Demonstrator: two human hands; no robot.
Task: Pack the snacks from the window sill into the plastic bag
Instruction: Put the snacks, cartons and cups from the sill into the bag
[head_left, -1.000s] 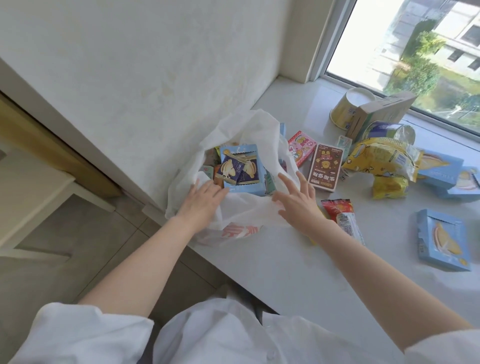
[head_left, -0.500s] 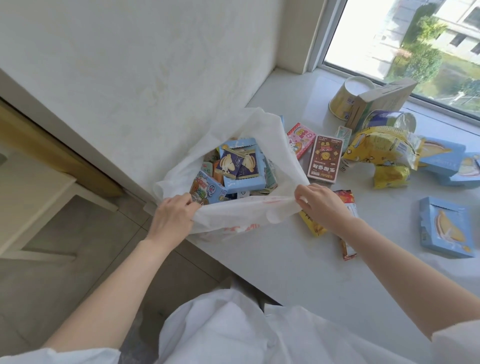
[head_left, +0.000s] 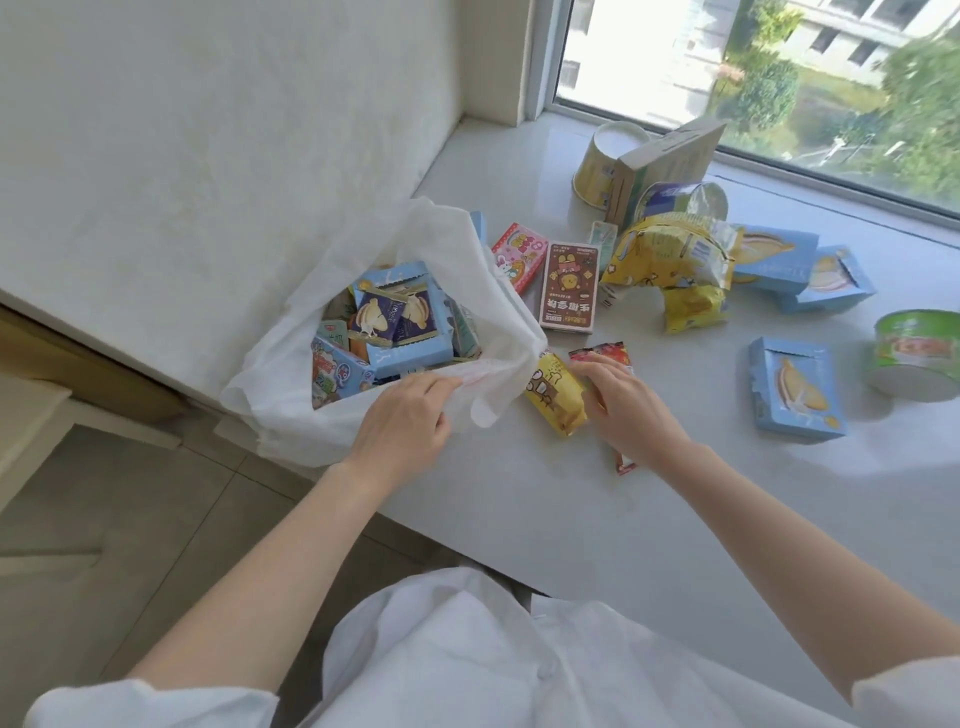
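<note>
Your left hand (head_left: 402, 421) pinches the near rim of the white crinkly plastic bag (head_left: 291, 374), fingers curled on the film, keeping its mouth wide at the left edge of the pale grey window sill (head_left: 519, 519). Inside the bag: a light blue carton with a dark purple sachet (head_left: 397, 317) on top, plus a small blue cartoon-print box (head_left: 335, 371) near the front (other packs under them, too jumbled to name). Your right hand (head_left: 628, 410) rests on the sill just right of the bag, fingers bent round the yellow foil snack packet (head_left: 553, 400), thumb side touching it; a red-and-white wrapper (head_left: 605, 353) sticks out from under the same hand. Still loose on the sill: a pink flat box (head_left: 519, 257) and a brown upright-print box (head_left: 569, 286) side by side beside the bag, a big crumpled yellow bag (head_left: 670, 254) behind them, a small yellow pouch (head_left: 693, 309) under it, a light blue windowed carton (head_left: 795, 389) well to the right, two more blue cartons (head_left: 810, 270) beyond, a green-banded cup (head_left: 917, 353) at the right edge, a yellow paper cup (head_left: 605, 163) and a tall cardboard box (head_left: 665, 166) by the window.
</note>
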